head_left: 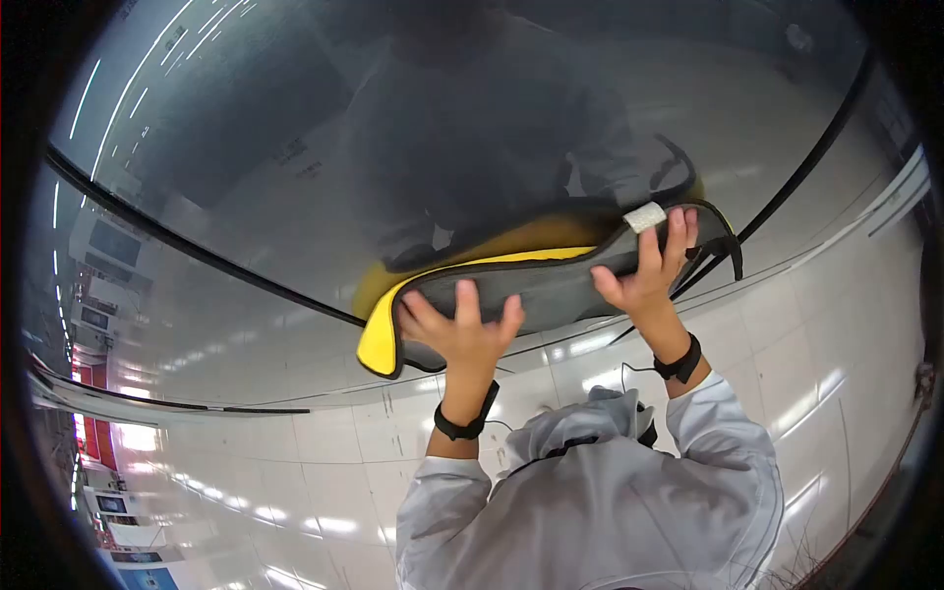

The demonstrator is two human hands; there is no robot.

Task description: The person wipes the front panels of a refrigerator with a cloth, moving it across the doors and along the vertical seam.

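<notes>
A microfibre cloth (560, 294), grey on top with a yellow underside and dark edging, lies along the near part of a dark glossy panel (472, 128). Its left end and far edge curl up, showing yellow. My left hand (457, 329) presses on the cloth's left part with fingers spread. On the right part rests my right hand (649, 275), also open, its fingertips beside a small white tag (645, 217) at the cloth's edge. The panel mirrors the cloth and my upper body. Both wrists wear black bands.
Black strips (197, 241) run across the panel on the left and right (811, 157). The panel's near edge curves just below the cloth. Pale tiled floor (324, 472) spreads beneath, with red and white structures (93, 413) at far left.
</notes>
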